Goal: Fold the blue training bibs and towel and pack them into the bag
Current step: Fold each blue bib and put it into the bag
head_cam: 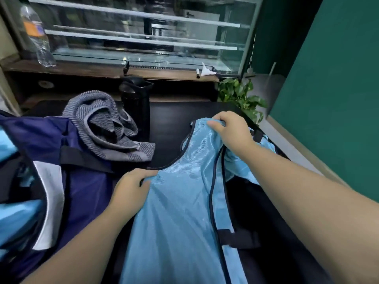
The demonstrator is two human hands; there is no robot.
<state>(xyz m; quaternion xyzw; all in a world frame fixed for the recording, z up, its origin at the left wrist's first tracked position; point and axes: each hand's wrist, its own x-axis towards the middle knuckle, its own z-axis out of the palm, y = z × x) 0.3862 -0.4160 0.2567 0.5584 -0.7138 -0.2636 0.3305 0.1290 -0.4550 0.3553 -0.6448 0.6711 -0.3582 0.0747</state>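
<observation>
Both hands are on the light blue training bib, which lies spread lengthwise down the middle of the dark tabletop, its neck end pointing away from the person. The left hand pinches the near shoulder strap at the edge of the neckline, thumb on top and fingers curled onto the fabric. The right hand grips the far shoulder strap, fingers closed over the bunched cloth and lifting it a little off the tabletop. Black trim runs along the neckline and armhole, and a black side strap shows at the bib's right edge. More blue fabric, seemingly another bib, peeks out beneath the right forearm. To the left sits the navy bag with a black strap and a white panel, and light blue cloth shows at its left side. The grey striped towel lies crumpled, partly resting on the bag's far end. Just behind the towel stands a black flask. Further back a clear plastic bottle stands on a wooden ledge before a glass display case, and a leafy plant sits off the tabletop's far right corner
</observation>
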